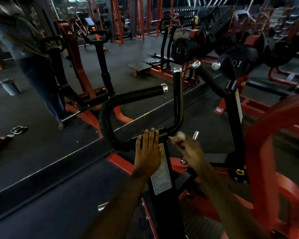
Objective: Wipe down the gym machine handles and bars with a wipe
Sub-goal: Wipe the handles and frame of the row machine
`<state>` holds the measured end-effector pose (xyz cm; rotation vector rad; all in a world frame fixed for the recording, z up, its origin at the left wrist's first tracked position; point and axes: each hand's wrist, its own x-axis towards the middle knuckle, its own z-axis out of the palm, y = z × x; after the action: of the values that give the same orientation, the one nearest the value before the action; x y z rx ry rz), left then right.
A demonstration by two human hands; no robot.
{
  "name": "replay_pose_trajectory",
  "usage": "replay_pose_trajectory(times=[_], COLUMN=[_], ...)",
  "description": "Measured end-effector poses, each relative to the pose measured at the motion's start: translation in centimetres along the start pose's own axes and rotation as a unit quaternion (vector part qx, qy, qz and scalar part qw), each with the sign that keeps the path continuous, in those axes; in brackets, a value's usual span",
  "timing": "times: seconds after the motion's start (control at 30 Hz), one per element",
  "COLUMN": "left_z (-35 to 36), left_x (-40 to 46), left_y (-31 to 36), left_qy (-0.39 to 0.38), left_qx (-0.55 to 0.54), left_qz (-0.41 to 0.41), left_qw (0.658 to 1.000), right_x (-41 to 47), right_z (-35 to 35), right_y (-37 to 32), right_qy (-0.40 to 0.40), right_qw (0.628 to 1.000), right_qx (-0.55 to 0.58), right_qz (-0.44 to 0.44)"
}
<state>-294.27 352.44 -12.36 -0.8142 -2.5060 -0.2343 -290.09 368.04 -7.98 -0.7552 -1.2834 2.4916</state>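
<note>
A black curved handlebar [110,107] with chrome end caps tops a black upright post [164,195] bearing a white label. One grip [138,92] runs left to right, another [178,94] stands upright. My left hand [148,152] rests flat on the bar's base where it joins the post, fingers together. Just right of it, my right hand [190,149] is blurred and closed on a pale wipe [179,137], which presses against the lower bend of the upright grip.
A second black handle arm [231,100] rises on the right beside a red frame [259,144]. Weight plates [236,61] hang behind. A large mirror [33,94] on the left reflects the machine and a standing person. The floor is dark rubber.
</note>
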Motion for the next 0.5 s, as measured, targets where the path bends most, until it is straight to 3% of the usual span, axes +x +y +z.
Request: replay_pose_trajectory(times=[0.1,0.13,0.23,0.3,0.37,0.43,0.5], left_z=[0.0,0.0,0.0,0.1,0.1,0.2,0.3], left_x=[0.1,0.1,-0.1,-0.1,-0.1,-0.2,-0.1], left_y=[0.0,0.1,0.0,0.0,0.0,-0.1,0.0], left_qy=[-0.001,-0.004,-0.019,-0.013,-0.005,0.010,0.024], left_qx=[0.010,0.010,-0.003,-0.007,-0.010,-0.009,-0.002], left_qz=[0.000,-0.001,-0.013,-0.010,-0.006,-0.002,0.002], left_qw=[1.000,1.000,1.000,1.000,1.000,1.000,1.000], right_x=[1.8,2.5,3.1,2.5,0.5,-0.6,0.1], right_z=[0.8,1.3,1.4,0.8,0.4,-0.1,0.4], right_y=[-4.5,-5.8,-5.5,-2.4,0.6,1.2,-0.5], right_qy=[0.121,0.110,0.086,0.047,0.010,-0.048,-0.024], right_qw=[0.959,0.942,0.807,0.741,0.637,0.621,0.622], right_qx=[-0.062,-0.121,-0.425,-0.508,-0.578,-0.580,-0.569], right_qz=[-0.250,-0.293,-0.400,-0.438,-0.511,-0.525,-0.537])
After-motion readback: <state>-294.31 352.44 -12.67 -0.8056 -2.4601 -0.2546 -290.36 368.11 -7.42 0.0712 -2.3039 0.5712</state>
